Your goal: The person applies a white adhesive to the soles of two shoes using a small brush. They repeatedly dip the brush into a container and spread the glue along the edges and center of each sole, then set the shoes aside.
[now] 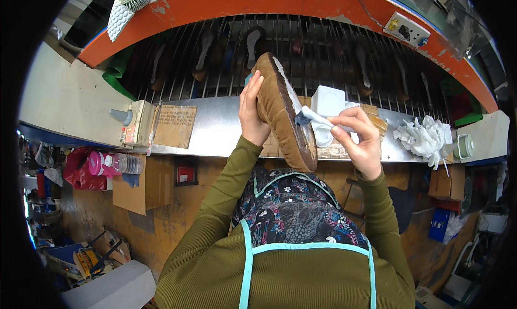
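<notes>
My left hand [251, 110] grips a brown suede-like shoe [276, 112] by its left side, holding it up at a tilt above the bench edge. A whitish, uneven surface shows along the shoe's right face, inside a dark rim. My right hand [362, 142] pinches a white-handled brush [319, 116] between thumb and fingers. The brush's dark bristles are at the whitish face of the shoe, seemingly touching it. Behind the brush stand a white square container [327, 100] and a small white round dish [323, 137], partly covered by the brush and hand.
Beyond the metal bench [218, 115] runs a rack of bars [226, 50] with several shoes. Left lie a cardboard piece [175, 127] and a box with a grey nozzle [123, 116]; right, crumpled white gloves or cloth [423, 138]. A power socket [406, 29] is on the orange frame.
</notes>
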`<control>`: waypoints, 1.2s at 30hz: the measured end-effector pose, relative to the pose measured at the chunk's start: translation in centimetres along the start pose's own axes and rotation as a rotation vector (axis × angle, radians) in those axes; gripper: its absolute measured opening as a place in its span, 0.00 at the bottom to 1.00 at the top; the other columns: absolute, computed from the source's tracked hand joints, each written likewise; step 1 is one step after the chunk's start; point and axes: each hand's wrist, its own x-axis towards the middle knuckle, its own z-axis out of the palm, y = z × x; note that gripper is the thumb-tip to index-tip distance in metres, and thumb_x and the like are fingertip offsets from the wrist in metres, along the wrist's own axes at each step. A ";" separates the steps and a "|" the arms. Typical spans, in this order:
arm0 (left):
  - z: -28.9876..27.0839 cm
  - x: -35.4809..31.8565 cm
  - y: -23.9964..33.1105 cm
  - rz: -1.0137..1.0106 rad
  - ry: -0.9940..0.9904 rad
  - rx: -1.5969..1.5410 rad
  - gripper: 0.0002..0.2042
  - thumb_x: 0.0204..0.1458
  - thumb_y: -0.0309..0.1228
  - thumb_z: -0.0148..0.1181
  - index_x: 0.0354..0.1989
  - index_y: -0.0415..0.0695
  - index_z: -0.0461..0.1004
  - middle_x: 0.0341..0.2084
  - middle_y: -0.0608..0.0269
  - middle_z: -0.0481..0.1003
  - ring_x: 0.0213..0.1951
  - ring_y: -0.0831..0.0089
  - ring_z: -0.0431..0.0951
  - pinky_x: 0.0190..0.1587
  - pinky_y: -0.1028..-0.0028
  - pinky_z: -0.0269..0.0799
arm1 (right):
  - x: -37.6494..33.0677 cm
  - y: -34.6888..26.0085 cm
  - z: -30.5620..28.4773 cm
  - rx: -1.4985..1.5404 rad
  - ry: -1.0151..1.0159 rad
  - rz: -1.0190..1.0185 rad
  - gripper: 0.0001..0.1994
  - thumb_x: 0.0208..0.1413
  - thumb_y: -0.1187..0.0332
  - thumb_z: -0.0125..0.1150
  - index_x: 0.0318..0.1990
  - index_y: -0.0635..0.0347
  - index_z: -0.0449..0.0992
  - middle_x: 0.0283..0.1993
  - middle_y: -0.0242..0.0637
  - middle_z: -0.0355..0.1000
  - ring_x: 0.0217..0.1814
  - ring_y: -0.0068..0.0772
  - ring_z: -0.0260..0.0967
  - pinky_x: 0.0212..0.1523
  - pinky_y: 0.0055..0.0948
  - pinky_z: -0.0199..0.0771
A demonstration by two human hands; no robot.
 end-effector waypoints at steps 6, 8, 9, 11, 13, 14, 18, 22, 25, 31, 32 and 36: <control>-0.1 0.3 0.2 0.031 -0.012 0.045 0.39 0.36 0.25 0.72 0.62 0.44 0.61 0.62 0.53 0.63 0.63 0.54 0.62 0.66 0.59 0.56 | -0.1 0.0 -0.9 -0.002 -0.081 0.008 0.09 0.50 0.76 0.66 0.40 0.61 0.82 0.35 0.31 0.68 0.32 0.17 0.63 0.28 0.16 0.63; -0.2 0.4 0.2 0.032 -0.020 0.038 0.39 0.36 0.25 0.72 0.62 0.43 0.61 0.62 0.53 0.63 0.63 0.53 0.62 0.66 0.59 0.56 | -0.2 -0.1 -1.4 -0.001 -0.115 0.004 0.09 0.50 0.76 0.66 0.40 0.61 0.82 0.35 0.30 0.69 0.31 0.17 0.64 0.27 0.16 0.63; -0.2 0.4 0.2 0.031 -0.025 0.045 0.39 0.36 0.25 0.72 0.62 0.44 0.61 0.62 0.53 0.63 0.62 0.54 0.62 0.66 0.60 0.56 | -0.2 -0.2 -1.6 -0.006 -0.129 0.001 0.09 0.50 0.76 0.66 0.40 0.61 0.82 0.35 0.31 0.69 0.31 0.17 0.64 0.27 0.16 0.63; -0.2 0.3 0.3 0.008 -0.042 0.043 0.39 0.36 0.24 0.72 0.62 0.44 0.61 0.62 0.54 0.63 0.62 0.54 0.63 0.65 0.61 0.57 | -0.4 -0.3 -1.8 -0.009 -0.144 -0.006 0.08 0.50 0.76 0.66 0.40 0.61 0.82 0.34 0.31 0.69 0.31 0.17 0.64 0.27 0.16 0.64; -0.2 0.3 0.5 -0.020 -0.056 0.044 0.39 0.36 0.23 0.72 0.62 0.44 0.61 0.62 0.54 0.63 0.62 0.55 0.63 0.65 0.62 0.58 | -0.6 -0.4 -1.9 -0.005 -0.146 -0.006 0.08 0.50 0.76 0.66 0.39 0.61 0.82 0.34 0.31 0.69 0.30 0.17 0.65 0.27 0.16 0.65; -0.1 0.2 0.5 -0.033 -0.059 0.028 0.39 0.36 0.23 0.71 0.62 0.44 0.61 0.62 0.55 0.63 0.62 0.56 0.64 0.64 0.62 0.58 | -0.7 -0.4 -2.0 0.008 -0.139 0.000 0.08 0.50 0.76 0.66 0.39 0.61 0.82 0.34 0.31 0.69 0.31 0.18 0.65 0.27 0.16 0.65; 0.2 0.1 0.7 -0.116 -0.093 0.002 0.40 0.35 0.22 0.72 0.62 0.45 0.60 0.62 0.56 0.64 0.61 0.56 0.64 0.63 0.64 0.60 | -0.9 -0.3 -1.9 0.021 -0.115 -0.002 0.08 0.49 0.76 0.67 0.38 0.61 0.82 0.35 0.32 0.69 0.32 0.18 0.66 0.27 0.17 0.67; 0.4 -0.2 1.4 -0.308 -0.181 -0.075 0.42 0.34 0.21 0.72 0.63 0.48 0.59 0.61 0.56 0.64 0.61 0.55 0.65 0.62 0.64 0.62 | -0.6 -0.2 -1.8 0.026 -0.077 -0.046 0.09 0.48 0.77 0.67 0.39 0.61 0.82 0.36 0.32 0.69 0.32 0.18 0.66 0.28 0.16 0.67; 0.7 -0.3 2.3 -0.382 -0.215 -0.165 0.42 0.34 0.21 0.72 0.63 0.49 0.59 0.59 0.54 0.66 0.58 0.55 0.68 0.60 0.64 0.65 | -0.1 -0.2 -1.6 0.030 -0.065 -0.087 0.09 0.48 0.77 0.67 0.39 0.62 0.82 0.36 0.32 0.68 0.31 0.18 0.64 0.27 0.16 0.65; 0.9 -1.2 3.5 -0.433 -0.323 -0.288 0.44 0.36 0.19 0.72 0.65 0.47 0.53 0.54 0.53 0.70 0.56 0.61 0.72 0.57 0.68 0.70 | 1.7 -0.4 -1.2 0.020 -0.067 -0.170 0.10 0.47 0.77 0.68 0.39 0.61 0.82 0.36 0.32 0.68 0.31 0.18 0.63 0.29 0.17 0.64; 1.0 -1.4 3.6 -0.460 -0.376 -0.297 0.45 0.35 0.17 0.71 0.65 0.46 0.52 0.54 0.54 0.69 0.56 0.63 0.71 0.58 0.69 0.69 | 2.1 -0.4 -1.0 0.027 -0.070 -0.180 0.10 0.47 0.77 0.68 0.40 0.61 0.82 0.36 0.32 0.68 0.31 0.18 0.63 0.29 0.18 0.64; 1.6 -2.6 3.6 -0.579 -0.501 -0.503 0.49 0.33 0.09 0.67 0.67 0.41 0.46 0.57 0.56 0.65 0.59 0.67 0.67 0.61 0.70 0.66 | 3.6 -0.2 -0.5 0.057 -0.087 -0.213 0.10 0.47 0.76 0.68 0.40 0.62 0.81 0.36 0.32 0.68 0.31 0.19 0.64 0.30 0.18 0.65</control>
